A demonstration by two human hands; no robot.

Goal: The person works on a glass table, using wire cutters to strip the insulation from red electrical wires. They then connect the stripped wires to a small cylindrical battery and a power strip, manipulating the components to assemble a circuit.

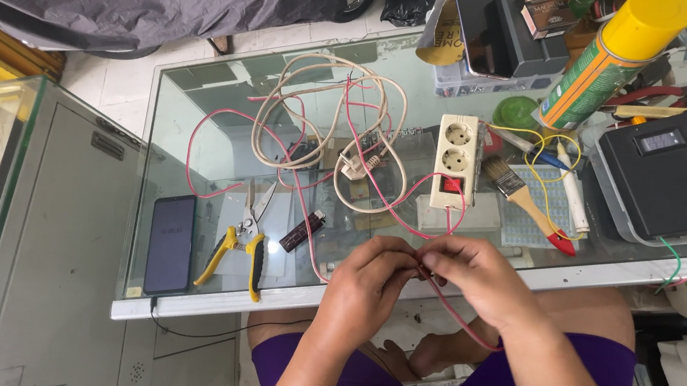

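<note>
My left hand (pixel 368 282) and my right hand (pixel 471 277) meet at the near edge of the glass table (pixel 210 89), fingertips pinched together on a thin red wire (pixel 376 190). The wire loops back across the glass among coils of cream cable (pixel 321 75), and one end hangs down past my right wrist. A cream double socket block (pixel 455 158) with a red switch lies just beyond my hands. The exact spot where the fingers grip the wire is hidden by the fingers.
Yellow-handled pliers (pixel 238 260), small scissors (pixel 252 209) and a dark phone (pixel 170 243) lie left. A paintbrush (pixel 526 202), a yellow-capped spray can (pixel 617 57) and a black meter box (pixel 673 172) sit right. A grey metal cabinet (pixel 52 268) stands at left.
</note>
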